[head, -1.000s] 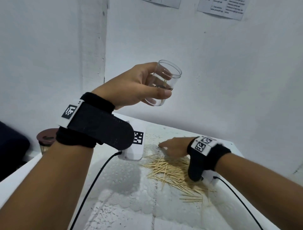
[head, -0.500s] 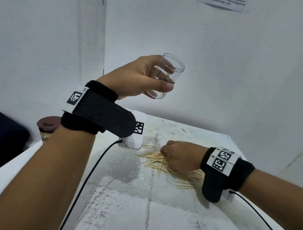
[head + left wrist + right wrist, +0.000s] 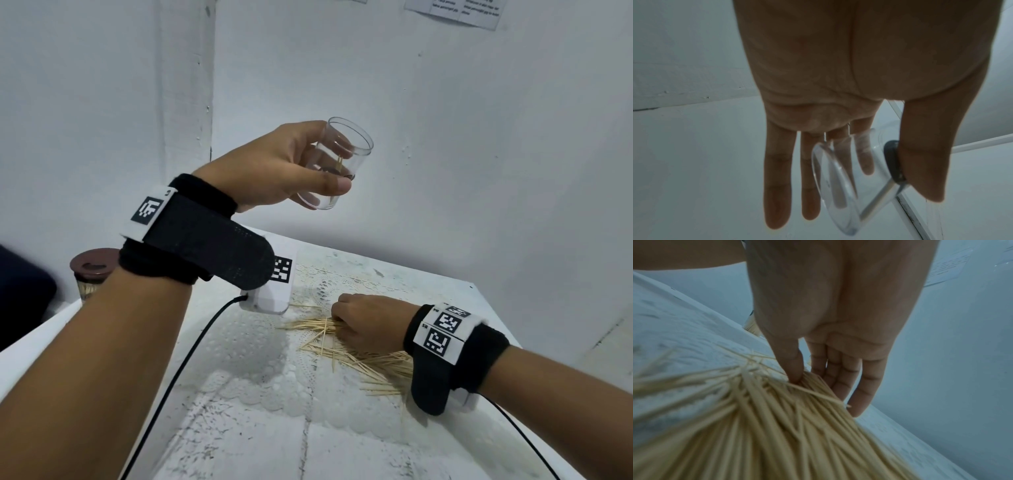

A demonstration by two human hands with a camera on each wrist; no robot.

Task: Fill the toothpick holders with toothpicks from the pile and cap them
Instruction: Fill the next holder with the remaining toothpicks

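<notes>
Here the left hand [image 3: 274,168] holds the clear toothpick holder [image 3: 337,164] raised and tilted, thumb and fingers curled round its wall; it looks nearly empty. The right hand [image 3: 366,322] rests on the toothpick pile [image 3: 346,346] at mid-table, thumb [image 3: 793,368] and fingers closing on a bunch. Align the sticks parallel before lifting, then feed them into the holder's open mouth. The table [image 3: 428,291] ends just right of the pile; sweep inward. A capped holder [image 3: 90,274] stands far left, well apart.
</notes>
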